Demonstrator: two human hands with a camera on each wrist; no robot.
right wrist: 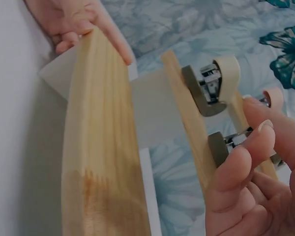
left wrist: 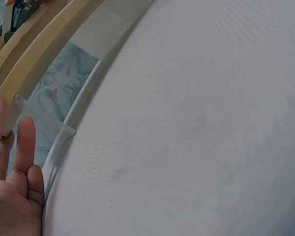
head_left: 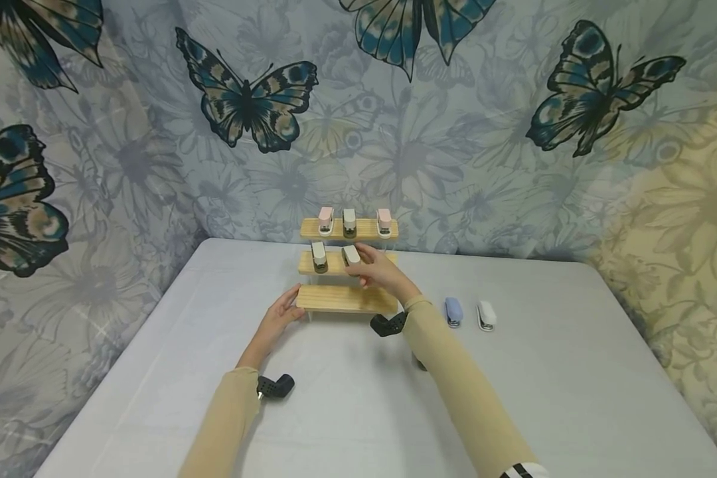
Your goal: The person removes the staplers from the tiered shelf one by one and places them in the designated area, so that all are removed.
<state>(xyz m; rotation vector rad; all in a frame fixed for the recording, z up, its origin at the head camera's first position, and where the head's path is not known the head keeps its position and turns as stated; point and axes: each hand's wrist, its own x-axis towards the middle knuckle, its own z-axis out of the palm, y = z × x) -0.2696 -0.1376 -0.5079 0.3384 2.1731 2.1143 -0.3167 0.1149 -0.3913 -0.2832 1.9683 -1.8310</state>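
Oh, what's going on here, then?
A person's right hand pinches a white-topped stapler at the middle tier of a three-tier wooden stand, beside a similar stapler. The left hand touches the left end of the bottom tier. Three more staplers stand on the top tier, while a blue stapler and a white stapler sit on the table, to the right.
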